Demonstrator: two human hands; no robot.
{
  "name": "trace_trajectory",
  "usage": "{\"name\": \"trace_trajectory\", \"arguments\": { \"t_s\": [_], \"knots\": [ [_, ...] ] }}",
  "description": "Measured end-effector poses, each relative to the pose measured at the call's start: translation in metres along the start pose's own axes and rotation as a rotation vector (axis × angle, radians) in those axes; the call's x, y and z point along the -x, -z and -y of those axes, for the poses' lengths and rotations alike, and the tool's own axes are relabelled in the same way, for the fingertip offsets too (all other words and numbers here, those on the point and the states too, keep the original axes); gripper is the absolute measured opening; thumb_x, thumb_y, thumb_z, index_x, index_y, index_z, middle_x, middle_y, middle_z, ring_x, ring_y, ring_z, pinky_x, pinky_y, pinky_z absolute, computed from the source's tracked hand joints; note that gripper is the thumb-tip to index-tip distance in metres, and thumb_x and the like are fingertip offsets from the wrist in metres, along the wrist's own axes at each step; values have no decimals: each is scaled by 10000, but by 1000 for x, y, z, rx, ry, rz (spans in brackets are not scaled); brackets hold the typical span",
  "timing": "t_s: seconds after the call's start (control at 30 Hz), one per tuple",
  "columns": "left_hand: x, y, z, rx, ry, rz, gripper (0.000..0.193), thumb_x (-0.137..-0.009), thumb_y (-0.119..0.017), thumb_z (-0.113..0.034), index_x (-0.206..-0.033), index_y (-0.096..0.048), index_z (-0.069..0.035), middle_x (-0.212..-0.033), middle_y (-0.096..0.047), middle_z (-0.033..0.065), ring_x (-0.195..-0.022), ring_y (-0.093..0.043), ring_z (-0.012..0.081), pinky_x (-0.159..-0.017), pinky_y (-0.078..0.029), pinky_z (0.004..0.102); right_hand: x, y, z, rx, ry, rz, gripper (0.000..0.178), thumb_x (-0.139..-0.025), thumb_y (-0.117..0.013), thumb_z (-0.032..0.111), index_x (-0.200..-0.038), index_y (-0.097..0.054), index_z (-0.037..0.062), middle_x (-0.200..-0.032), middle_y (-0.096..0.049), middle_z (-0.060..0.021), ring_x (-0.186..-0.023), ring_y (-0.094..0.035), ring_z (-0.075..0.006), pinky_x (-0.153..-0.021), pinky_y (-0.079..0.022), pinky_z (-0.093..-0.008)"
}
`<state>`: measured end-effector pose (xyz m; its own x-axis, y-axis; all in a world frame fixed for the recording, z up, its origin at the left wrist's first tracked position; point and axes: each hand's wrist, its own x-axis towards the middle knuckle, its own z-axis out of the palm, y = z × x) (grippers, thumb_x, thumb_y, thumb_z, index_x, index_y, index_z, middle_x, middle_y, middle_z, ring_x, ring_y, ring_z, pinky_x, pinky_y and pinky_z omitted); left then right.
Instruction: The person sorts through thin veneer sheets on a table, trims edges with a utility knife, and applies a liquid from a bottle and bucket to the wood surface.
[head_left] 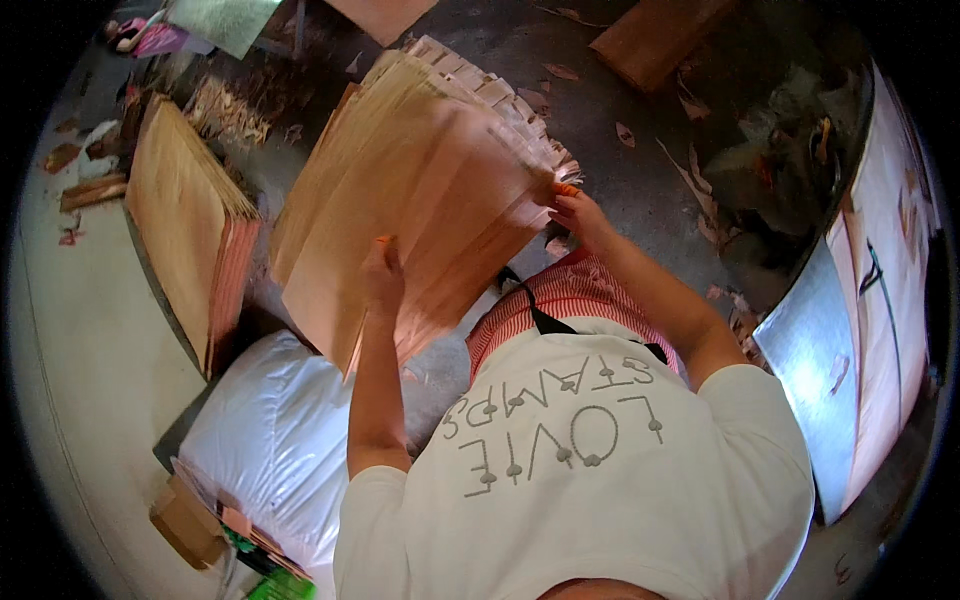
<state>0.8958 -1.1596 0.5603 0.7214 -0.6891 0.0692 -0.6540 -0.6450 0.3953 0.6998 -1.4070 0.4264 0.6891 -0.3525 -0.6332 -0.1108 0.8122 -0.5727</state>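
A tall stack of thin wood veneer sheets [430, 190] fans out in front of me, its far right edge ragged with many staggered ends. At the right edge of the stack, my right hand [582, 216] pinches a veneer sheet, with orange covering on its fingertips. My left hand [383, 278] is over the near left part of the top sheets, its fingers closed and slightly blurred, also with orange at a fingertip. What lies between the left fingers is hidden. Just below that hand, a thin sheet edge stands out from the pile.
A second veneer stack [190, 220] leans at the left, beside a white plastic-wrapped bundle [275, 430]. Wooden boards [660, 40] lie at the back right. Large pale sheets [870, 330] stand at the far right. Veneer scraps [690, 185] litter the dark floor.
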Motion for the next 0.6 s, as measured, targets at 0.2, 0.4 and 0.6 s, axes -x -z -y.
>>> {"name": "trace_trajectory", "arguments": {
  "t_s": [0.2,0.4,0.6],
  "knots": [
    [-18,43,72,375,162,-85,371,-895,-479,-310,-1034,-570,22,-816,-612,189,-759,-590,193,-662,-450,323,-10,-25,-50,-224,151,-24,275,-848,-488,155,-1113,-498,84,-1008,-565,-26,-927,-530,-155,-847,-399,-296],
    [-19,49,107,806,212,-160,389,-906,-476,-296,-1033,-579,57,-909,-612,57,-824,-550,128,-708,-439,238,-3,-48,-62,-268,189,-139,219,-841,-505,158,-1052,-537,110,-978,-591,-16,-905,-543,-146,-806,-403,-286],
    [-25,37,113,876,248,-27,343,-911,-459,-240,-1046,-569,55,-921,-603,48,-834,-555,126,-704,-439,233,-9,-55,-65,-159,225,-168,167,-832,-539,187,-969,-545,92,-932,-595,-31,-893,-553,-162,-821,-413,-319]
  ]
}}
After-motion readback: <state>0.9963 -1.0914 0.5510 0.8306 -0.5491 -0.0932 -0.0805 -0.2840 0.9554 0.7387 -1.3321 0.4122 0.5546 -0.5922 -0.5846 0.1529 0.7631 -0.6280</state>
